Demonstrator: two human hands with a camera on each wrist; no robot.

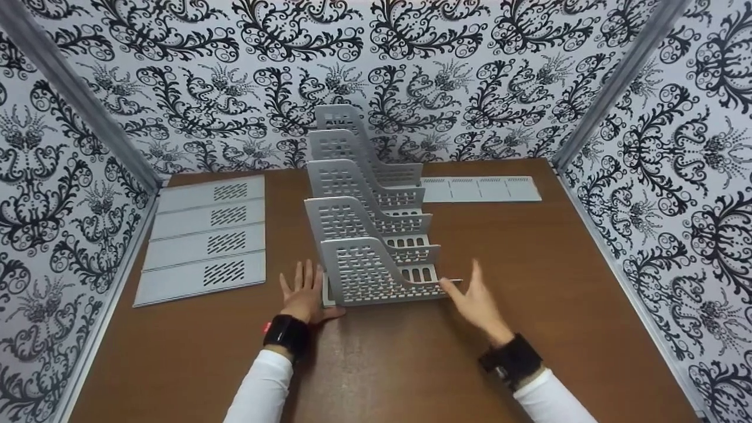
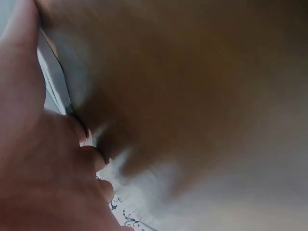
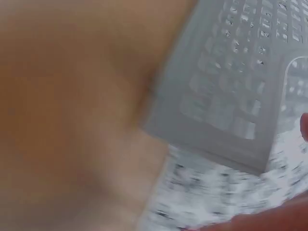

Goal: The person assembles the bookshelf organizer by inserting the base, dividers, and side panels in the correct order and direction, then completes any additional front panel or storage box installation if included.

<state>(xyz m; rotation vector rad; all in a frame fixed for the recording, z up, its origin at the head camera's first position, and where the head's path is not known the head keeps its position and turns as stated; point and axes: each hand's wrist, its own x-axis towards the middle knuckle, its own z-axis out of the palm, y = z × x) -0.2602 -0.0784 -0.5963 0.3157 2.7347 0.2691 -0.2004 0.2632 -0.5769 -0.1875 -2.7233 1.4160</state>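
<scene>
A grey perforated magazine file rack (image 1: 376, 288) stands upright mid-table, its several sloped dividers one behind another. My left hand (image 1: 305, 296) lies on the tabletop beside the rack's left front corner, fingers extended forward and thumb stretched along the front base. In the left wrist view, the left hand (image 2: 53, 163) shows straight fingers by a pale edge. At the rack's right front corner is my right hand (image 1: 479, 302), its thumb at the low front edge and its fingers spread away from it. The right wrist view shows the rack's slotted side (image 3: 211, 106), blurred, with part of the hand.
A grey folded panel (image 1: 205, 235) of several slotted sections lies flat on the left of the brown table (image 1: 376, 364). A similar pale panel (image 1: 482, 191) lies at the back right. Black-and-white patterned walls (image 1: 675, 176) enclose three sides.
</scene>
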